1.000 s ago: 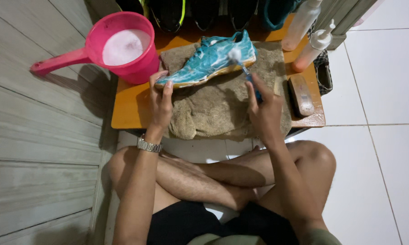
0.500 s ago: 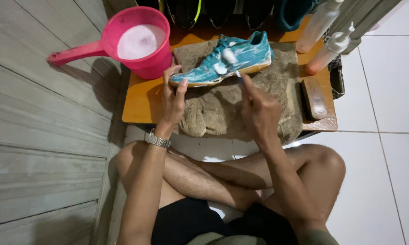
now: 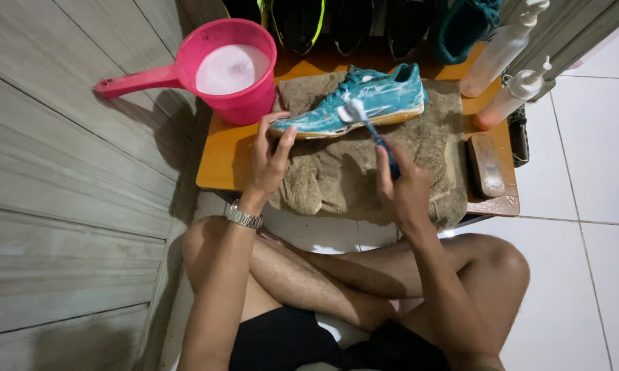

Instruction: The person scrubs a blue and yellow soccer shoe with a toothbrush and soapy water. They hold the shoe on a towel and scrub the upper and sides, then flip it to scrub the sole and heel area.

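A teal sports shoe (image 3: pixel 374 96) streaked with white foam lies on its side on a brown towel (image 3: pixel 344 172) spread over a low wooden table (image 3: pixel 220 161). My left hand (image 3: pixel 271 154) grips the shoe's toe end. My right hand (image 3: pixel 400 185) is closed on the blue handle of a toothbrush (image 3: pixel 371 130). Its foamy white head rests against the side of the shoe near the sole.
A pink dipper (image 3: pixel 230 69) of soapy water stands at the table's back left. Two pump bottles (image 3: pixel 509 69) and a wooden scrub brush (image 3: pixel 487 165) are at the right. Dark shoes (image 3: pixel 299 20) line the back. Grey wall panels left, white tiles right.
The view has shifted, so the table sits a little lower in frame. The toothbrush head has moved left along the shoe's side. My left hand keeps its hold on the toe.
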